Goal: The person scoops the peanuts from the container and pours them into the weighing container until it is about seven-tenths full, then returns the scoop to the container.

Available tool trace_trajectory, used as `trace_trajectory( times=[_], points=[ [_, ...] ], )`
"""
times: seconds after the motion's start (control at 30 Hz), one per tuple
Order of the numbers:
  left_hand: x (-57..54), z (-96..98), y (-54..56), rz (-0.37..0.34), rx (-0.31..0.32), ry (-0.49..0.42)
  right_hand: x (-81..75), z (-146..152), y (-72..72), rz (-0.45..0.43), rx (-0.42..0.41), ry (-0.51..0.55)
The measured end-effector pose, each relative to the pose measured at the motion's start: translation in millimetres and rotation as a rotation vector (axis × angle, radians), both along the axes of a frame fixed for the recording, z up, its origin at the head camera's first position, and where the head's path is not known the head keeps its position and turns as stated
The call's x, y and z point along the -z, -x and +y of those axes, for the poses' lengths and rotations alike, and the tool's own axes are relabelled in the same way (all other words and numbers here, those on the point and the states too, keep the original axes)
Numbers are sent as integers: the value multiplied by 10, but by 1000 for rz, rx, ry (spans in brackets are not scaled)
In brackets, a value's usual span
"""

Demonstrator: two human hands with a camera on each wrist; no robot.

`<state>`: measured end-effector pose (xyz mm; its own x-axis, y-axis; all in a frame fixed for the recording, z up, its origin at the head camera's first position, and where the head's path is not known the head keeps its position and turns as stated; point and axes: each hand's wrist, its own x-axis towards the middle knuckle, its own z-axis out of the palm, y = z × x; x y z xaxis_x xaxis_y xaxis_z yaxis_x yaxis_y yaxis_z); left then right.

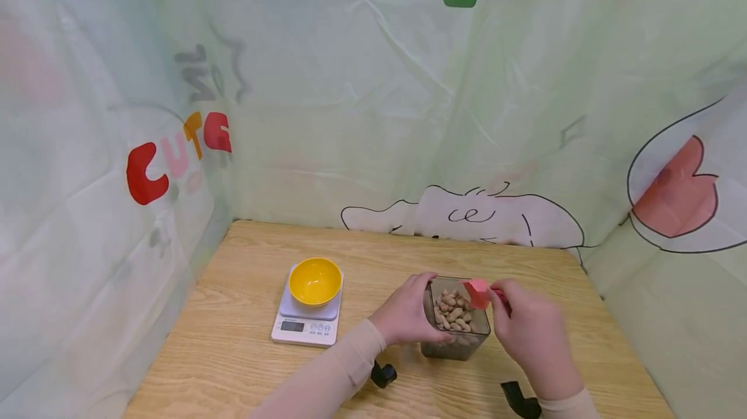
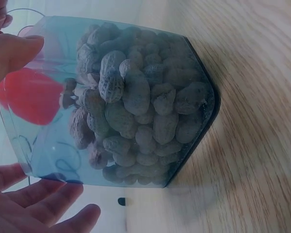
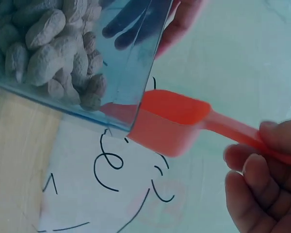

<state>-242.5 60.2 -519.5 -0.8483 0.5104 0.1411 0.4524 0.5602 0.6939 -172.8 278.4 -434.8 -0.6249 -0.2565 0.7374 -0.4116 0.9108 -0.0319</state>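
My left hand (image 1: 408, 312) grips a clear, dark-tinted square container (image 1: 449, 350) near its rim, with the thumb on the near side. Unshelled peanuts (image 2: 136, 92) fill its lower part. My right hand (image 1: 533, 331) pinches the handle of a red plastic scoop (image 3: 172, 128) between thumb and fingers. The scoop's head is over the right part of the container's opening, its tip dipping inside the rim as the left wrist view shows through the wall. No peanuts show in the visible part of the scoop.
Left of the container, a yellow bowl (image 1: 315, 284) sits on a white kitchen scale (image 1: 305, 336) with a small display. The wooden table (image 1: 233, 315) meets printed curtains (image 1: 327, 166) at the back and sides. Black pieces (image 1: 383, 375) show by both wrists.
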Motion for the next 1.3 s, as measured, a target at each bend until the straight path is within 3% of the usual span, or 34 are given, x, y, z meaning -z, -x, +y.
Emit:
trace_trajectory(
  times=[0.13, 0.23, 0.37, 0.57, 0.7, 0.9, 0.97, 1.07, 1.23, 1.3],
  points=[
    [-5, -9, 2, 7, 4, -1, -6, -55, 2, -34, -59, -85],
    [-6, -11, -1, -3, 7, -7, 6, -83, 18, -118, -50, -50],
    [-24, -14, -2, -12, 0, -9, -27, -88, 76, -265, 55, 102],
    [-48, -8, 4, 4, -2, 16, -171, -29, 199, -652, 252, 381],
    [-53, -4, 2, 10, -2, 26, -183, 41, 305, -823, 260, 560],
    [-6, 6, 7, 12, 4, 23, -48, 133, 415, -907, 209, 730],
    [15, 10, 11, 7, 5, 24, -13, 142, 411, -910, 196, 709],
    [36, 10, 12, 2, 0, 23, 4, 110, 365, -828, 191, 565],
    [7, -3, 7, 0, -1, 13, 28, 24, 277, -416, 72, 101],
    [-11, -8, 9, 0, 2, 6, 35, 4, 260, -285, 15, -30]
  ],
)
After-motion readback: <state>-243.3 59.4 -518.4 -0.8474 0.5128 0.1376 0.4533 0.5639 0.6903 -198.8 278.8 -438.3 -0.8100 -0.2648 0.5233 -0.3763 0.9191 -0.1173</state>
